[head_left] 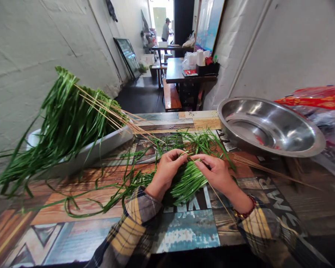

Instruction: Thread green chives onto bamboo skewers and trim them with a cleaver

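My left hand (170,167) pinches a green chive stalk between thumb and fingertips. Close beside it, my right hand (216,173) is closed at the chive ends, with a thin bamboo skewer (221,203) running out below it toward me; the fingers partly hide the grip. A bunch of chives (185,186) lies fanned on the table under and between both hands. Loose chives (202,141) are scattered just beyond them. On the left, many skewered chives (72,108) hang over a white tray (97,149), their bare sticks (114,115) pointing right.
A steel basin (304,143) stands at the right, with bare skewers (268,170) on the patterned table (187,230) in front of it. Red-and-clear plastic packaging (321,98) lies beyond. Farther back are another table (174,70), a bench (171,95) and a person (165,31).
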{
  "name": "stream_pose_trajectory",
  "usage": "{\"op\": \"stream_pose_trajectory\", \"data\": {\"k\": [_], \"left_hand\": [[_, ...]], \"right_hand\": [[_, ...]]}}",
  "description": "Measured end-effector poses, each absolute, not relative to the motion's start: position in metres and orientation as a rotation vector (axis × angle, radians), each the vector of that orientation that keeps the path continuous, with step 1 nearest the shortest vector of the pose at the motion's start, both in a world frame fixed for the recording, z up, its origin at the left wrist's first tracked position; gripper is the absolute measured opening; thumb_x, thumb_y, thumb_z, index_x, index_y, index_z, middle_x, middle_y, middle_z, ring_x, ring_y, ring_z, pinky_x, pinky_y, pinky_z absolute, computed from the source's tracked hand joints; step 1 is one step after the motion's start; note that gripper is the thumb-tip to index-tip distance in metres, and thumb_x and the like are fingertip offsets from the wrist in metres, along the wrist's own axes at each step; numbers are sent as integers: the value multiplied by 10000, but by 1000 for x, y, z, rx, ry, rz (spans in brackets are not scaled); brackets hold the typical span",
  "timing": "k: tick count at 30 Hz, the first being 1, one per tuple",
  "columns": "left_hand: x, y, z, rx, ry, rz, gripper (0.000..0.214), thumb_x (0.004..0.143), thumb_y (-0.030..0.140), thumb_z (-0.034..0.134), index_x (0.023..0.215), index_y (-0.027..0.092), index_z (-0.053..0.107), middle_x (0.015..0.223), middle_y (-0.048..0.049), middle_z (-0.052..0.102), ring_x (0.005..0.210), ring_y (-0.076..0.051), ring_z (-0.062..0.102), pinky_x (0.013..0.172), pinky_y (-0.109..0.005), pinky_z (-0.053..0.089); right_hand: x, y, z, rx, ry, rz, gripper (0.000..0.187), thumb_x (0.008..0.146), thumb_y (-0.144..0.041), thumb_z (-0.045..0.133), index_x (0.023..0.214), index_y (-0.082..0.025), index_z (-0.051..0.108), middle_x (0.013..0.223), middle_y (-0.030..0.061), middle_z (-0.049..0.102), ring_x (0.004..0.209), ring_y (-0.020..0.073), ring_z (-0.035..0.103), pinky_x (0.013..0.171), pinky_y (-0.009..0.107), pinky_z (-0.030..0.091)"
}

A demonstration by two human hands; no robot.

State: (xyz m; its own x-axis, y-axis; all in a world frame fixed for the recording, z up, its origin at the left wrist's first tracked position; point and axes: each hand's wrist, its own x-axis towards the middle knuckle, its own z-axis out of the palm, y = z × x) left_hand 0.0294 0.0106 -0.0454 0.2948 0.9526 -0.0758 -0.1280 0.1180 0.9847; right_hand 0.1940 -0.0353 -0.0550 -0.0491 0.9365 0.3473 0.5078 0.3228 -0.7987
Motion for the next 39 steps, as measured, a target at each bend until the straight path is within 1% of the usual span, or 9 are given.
{"op": "stream_pose_trajectory", "data": {"k": [6, 13, 19, 29, 39], "left_hand": [[30, 7, -45, 1135, 898, 979, 180, 649, 308, 763, 709, 159, 680, 673, 12, 607, 628, -95, 498, 610, -211, 375], [29, 8, -46, 1105, 904, 972, 180, 649, 314, 761, 717, 170, 677, 674, 10, 621, 626, -101, 519, 613, -217, 389], [29, 7, -45, 1089, 885, 976, 144, 665, 281, 751, 718, 170, 677, 650, 23, 621, 610, -89, 519, 617, -216, 389], [29, 7, -45, 1099, 883, 974, 148, 660, 280, 756, 722, 173, 674, 675, 18, 627, 631, -95, 523, 626, -213, 387], [28, 6, -43, 1182, 909, 994, 163, 667, 281, 749, 720, 144, 678, 687, 6, 625, 643, -101, 514, 624, -213, 384]], "right_hand": [[193, -35, -54, -1304, -1677, 583, 246, 868, -296, 516, 981, -190, 708, 874, 41, 746, 750, 163, 683, 704, 270, 531], [193, -36, -53, -1277, -1690, 603, 247, 867, -268, 507, 994, -210, 711, 923, 33, 749, 799, 165, 694, 760, 284, 541], [193, -36, -52, -1291, -1674, 596, 247, 852, -240, 520, 1006, -207, 711, 942, 30, 751, 823, 164, 700, 795, 286, 542], [192, -36, -53, -1304, -1670, 583, 246, 851, -247, 524, 1005, -206, 712, 930, 32, 752, 788, 163, 699, 777, 286, 541], [191, -37, -50, -1303, -1690, 578, 231, 842, -219, 525, 966, -170, 714, 861, 41, 748, 746, 167, 689, 713, 269, 539]]}}
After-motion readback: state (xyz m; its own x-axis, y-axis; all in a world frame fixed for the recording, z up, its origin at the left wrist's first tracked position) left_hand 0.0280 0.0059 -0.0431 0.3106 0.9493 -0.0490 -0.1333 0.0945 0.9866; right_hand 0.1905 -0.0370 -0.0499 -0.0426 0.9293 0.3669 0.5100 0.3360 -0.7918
